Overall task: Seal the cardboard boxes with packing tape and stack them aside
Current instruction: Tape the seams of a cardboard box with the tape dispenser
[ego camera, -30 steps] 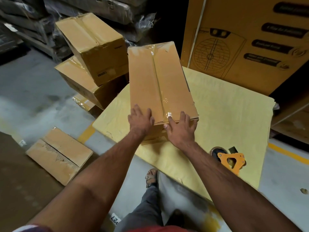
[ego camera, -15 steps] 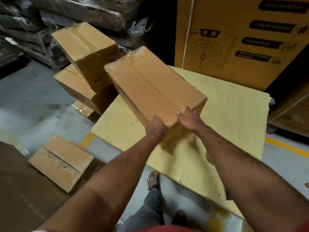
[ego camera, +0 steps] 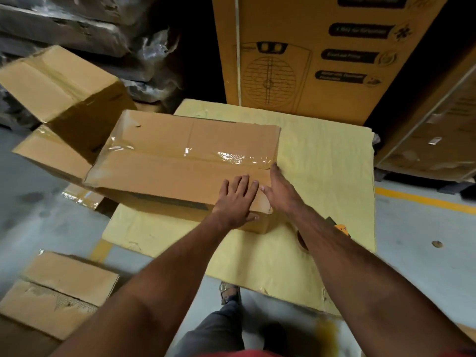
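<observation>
We saw sealed cardboard box [ego camera: 180, 161] lying crosswise on yellow-covered desk [ego camera: 322, 176], left end overhanging toward stacked boxes [ego camera: 59, 99]. Left hand [ego camera: 235, 202] flat on near right corner, fingers straight; right hand [ego camera: 279, 188] flat against right end, nothing gripped — we judged both were pushing it toward stack. Tape dispenser [ego camera: 341, 228] half hidden behind right forearm. Loose box [ego camera: 59, 289] on floor, large printed carton [ego camera: 322, 55] behind desk.

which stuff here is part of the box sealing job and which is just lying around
In the job: taped box, left hand, right hand, sealed-box stack, tape dispenser, yellow work surface.

Lying about: torn box, printed fan carton, wrapped pallets.
</observation>
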`<state>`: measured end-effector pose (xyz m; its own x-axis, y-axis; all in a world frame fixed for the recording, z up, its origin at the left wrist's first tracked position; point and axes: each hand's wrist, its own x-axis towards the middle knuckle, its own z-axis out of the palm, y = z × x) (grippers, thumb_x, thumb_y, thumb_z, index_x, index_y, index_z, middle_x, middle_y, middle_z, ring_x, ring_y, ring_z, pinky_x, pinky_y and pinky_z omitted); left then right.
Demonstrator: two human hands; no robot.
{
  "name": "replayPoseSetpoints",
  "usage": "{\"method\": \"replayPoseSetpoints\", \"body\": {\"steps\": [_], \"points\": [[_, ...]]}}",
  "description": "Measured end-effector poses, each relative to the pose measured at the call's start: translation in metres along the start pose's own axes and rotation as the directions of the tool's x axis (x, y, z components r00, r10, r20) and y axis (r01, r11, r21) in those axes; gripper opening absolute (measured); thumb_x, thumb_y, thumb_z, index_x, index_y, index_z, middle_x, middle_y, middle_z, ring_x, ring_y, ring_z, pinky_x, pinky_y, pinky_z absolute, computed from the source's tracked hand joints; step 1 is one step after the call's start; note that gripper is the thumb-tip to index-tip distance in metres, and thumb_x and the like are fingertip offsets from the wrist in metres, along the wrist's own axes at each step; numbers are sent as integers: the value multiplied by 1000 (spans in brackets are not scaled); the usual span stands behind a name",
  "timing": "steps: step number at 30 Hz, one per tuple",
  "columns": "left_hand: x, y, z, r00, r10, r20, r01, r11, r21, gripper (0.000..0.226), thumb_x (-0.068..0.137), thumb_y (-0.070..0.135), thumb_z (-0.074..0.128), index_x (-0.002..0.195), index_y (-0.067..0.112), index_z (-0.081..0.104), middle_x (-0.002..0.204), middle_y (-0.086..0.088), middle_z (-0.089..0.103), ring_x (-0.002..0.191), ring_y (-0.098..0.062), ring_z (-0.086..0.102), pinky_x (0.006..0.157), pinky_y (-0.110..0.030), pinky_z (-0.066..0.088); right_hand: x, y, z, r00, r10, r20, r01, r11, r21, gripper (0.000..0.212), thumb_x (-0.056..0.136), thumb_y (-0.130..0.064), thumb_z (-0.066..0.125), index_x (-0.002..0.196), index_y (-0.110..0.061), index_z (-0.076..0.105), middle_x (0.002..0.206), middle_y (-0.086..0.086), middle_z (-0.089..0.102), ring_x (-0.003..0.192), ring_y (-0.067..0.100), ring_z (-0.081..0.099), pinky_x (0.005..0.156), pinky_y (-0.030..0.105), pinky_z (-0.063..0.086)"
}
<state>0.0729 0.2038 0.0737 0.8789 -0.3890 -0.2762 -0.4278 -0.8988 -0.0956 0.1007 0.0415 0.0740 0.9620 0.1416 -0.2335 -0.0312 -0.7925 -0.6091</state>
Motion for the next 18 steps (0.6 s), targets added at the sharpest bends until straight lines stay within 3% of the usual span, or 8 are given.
{"method": "replayPoseSetpoints", "body": {"steps": [3, 6, 10, 14, 18], "points": [[24, 0, -4, 997, -44, -61, 40, 996, -81, 99, 90, 66, 50, 158, 13, 1, 164, -20, 1, 151, -38, 3, 119, -60, 10, 31, 4, -15, 1000, -13, 2, 13, 994, -106, 78, 102, -35, 51, 158, -16, 1, 164, 13, 18, 142, 36, 37, 113, 46, 37], [51, 1, -13, 995, -88, -48, 80, 987, -140, 98, 91, 64, 51, 157, 12, 1, 164, -22, 0, 151, -40, 1, 120, -61, 9, 57, 2, -29, 999, 18, -30, -23, 983, -180, 75, 102, -38, 51, 157, -23, 2, 156, 12, 38, 127, 37, 53, 100, 49, 48], [71, -2, -20, 992, -107, -66, 95, 982, -165, 98, 91, 64, 51, 157, 11, 2, 164, -23, 0, 151, -40, 1, 119, -62, 8, 66, 0, -30, 992, 78, -101, -87, 992, -94, 71, 103, -37, 47, 157, -21, 4, 149, 11, 48, 125, 36, 55, 99, 48, 48], [65, -1, -16, 992, -92, -90, 78, 985, -153, 95, 93, 63, 48, 157, 9, 3, 163, -24, 2, 151, -41, 2, 118, -62, 6, 53, 11, -23, 983, 113, -147, -110, 994, 27, 64, 105, -43, 37, 158, -16, 13, 152, 14, 42, 132, 36, 49, 104, 48, 44], [56, 13, -14, 946, 108, -305, -146, 984, -104, 81, 93, 50, 49, 154, 4, 22, 161, -24, 17, 150, -40, 12, 121, -58, 7, 18, 44, -6, 910, 285, -302, -231, 952, 202, 55, 106, -39, 34, 153, -9, 31, 151, 17, 43, 135, 35, 44, 106, 45, 40]]}}
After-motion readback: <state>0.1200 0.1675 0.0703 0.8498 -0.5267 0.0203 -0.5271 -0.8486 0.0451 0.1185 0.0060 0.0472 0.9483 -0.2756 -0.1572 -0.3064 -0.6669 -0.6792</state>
